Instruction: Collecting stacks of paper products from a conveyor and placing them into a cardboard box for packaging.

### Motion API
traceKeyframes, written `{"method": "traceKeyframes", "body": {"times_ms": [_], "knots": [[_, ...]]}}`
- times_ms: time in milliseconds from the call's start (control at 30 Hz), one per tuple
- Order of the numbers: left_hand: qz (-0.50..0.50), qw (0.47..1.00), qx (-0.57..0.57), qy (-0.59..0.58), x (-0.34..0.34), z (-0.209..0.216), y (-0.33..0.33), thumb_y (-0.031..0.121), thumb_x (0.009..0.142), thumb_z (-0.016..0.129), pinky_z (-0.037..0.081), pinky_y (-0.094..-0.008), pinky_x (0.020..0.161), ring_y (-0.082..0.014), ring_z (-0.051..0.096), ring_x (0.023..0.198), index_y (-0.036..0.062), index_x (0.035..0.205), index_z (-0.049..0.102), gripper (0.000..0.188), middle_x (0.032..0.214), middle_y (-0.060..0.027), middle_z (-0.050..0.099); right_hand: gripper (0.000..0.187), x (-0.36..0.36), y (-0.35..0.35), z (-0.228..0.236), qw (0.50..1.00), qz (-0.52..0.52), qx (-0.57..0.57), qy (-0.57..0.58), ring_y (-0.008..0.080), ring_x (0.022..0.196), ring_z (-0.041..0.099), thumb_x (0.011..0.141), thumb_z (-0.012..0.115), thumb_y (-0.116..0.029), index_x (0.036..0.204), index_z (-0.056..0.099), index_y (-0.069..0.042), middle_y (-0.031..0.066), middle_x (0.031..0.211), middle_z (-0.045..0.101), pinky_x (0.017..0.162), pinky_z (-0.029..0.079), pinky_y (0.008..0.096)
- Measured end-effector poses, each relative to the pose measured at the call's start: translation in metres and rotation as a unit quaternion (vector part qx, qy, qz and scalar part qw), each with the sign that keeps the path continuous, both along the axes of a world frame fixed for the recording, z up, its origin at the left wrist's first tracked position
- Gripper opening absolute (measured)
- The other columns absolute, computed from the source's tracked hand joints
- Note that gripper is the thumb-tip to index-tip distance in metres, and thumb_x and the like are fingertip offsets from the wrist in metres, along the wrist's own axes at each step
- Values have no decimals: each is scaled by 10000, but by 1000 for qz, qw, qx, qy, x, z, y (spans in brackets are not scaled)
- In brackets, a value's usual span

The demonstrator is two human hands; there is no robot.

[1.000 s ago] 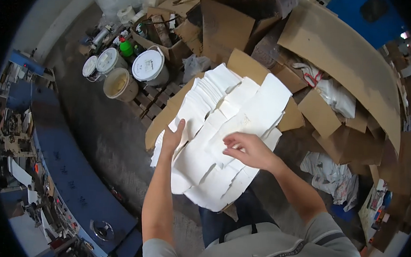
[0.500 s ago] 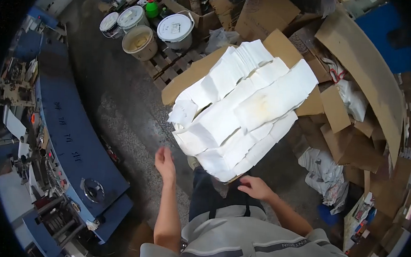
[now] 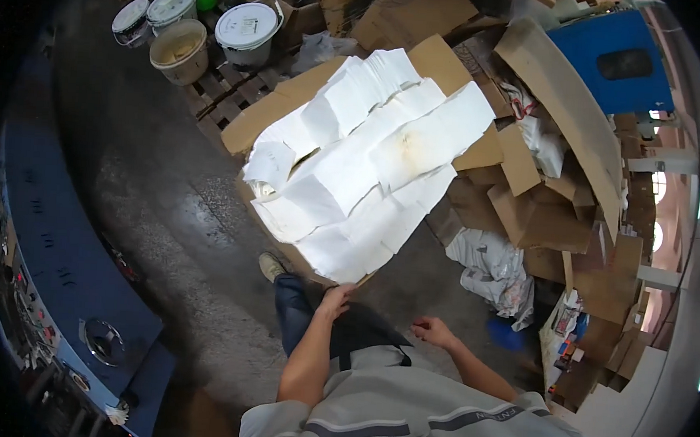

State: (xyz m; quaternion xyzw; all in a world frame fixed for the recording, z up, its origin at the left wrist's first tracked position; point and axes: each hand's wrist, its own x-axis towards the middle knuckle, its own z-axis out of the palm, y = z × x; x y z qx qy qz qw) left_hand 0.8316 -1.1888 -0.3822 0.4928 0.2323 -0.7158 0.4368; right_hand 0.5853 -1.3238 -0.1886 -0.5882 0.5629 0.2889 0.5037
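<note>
A large open cardboard box [image 3: 239, 134] stands before me, filled above its rim with overlapping stacks of white folded sheets [image 3: 333, 165]. One sheet on the right bears a yellowish-brown stain. My left hand [image 3: 335, 301] is at the near edge of the box, its fingers bent and closed on the cardboard there. Part of that grip is hidden. My right hand [image 3: 434, 333] hangs in front of my body, right of the box's near corner and apart from it. Its fingers are curled in, and nothing shows in them.
A blue machine [image 3: 76, 242] with a round handwheel [image 3: 102, 341] runs along the left. White buckets [image 3: 247, 34] stand by a wooden pallet [image 3: 228, 91] at the back left. Cardboard pieces [image 3: 560, 127] and a crumpled white plastic bag [image 3: 491, 267] lie on the right.
My left hand has come rightward from the open floor to the box's near edge. My right hand has drawn away from that edge. The view has swung right, and my foot now shows beside the box.
</note>
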Motion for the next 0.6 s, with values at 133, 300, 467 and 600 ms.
{"method": "traceKeyframes", "body": {"times_ms": [133, 300, 467, 600], "knots": [[98, 993, 4, 57, -13, 7, -1, 338, 795, 749, 377, -329, 756, -83, 494, 778, 214, 1034, 625, 297, 897, 66, 622, 312, -21, -13, -12, 998, -34, -30, -31, 110, 761, 613, 934, 671, -255, 1092, 648, 13, 57, 870, 681, 626, 507, 286], [134, 990, -9, -50, -20, 32, 5, 398, 845, 737, 341, -201, 553, -55, 475, 608, 186, 1126, 595, 380, 824, 74, 675, 314, -32, -30, -53, 994, -90, -17, -60, 109, 712, 595, 935, 669, -261, 1092, 643, 10, 49, 831, 661, 607, 500, 279], [-163, 904, 3, -395, -61, 37, -17, 492, 847, 702, 493, -333, 839, -249, 630, 943, 37, 1250, 604, 615, 999, -156, 701, 332, -36, -23, -109, 972, -204, -11, -119, 150, 645, 599, 897, 668, -315, 958, 659, 11, 80, 724, 629, 582, 492, 325], [-216, 859, 15, -464, -53, 0, -4, 483, 813, 740, 501, -372, 863, -320, 661, 949, -67, 1105, 668, 627, 996, -199, 698, 373, -44, -9, -140, 989, -72, -69, -113, 222, 795, 659, 910, 655, -338, 1028, 661, 16, 142, 882, 690, 702, 518, 365]]}}
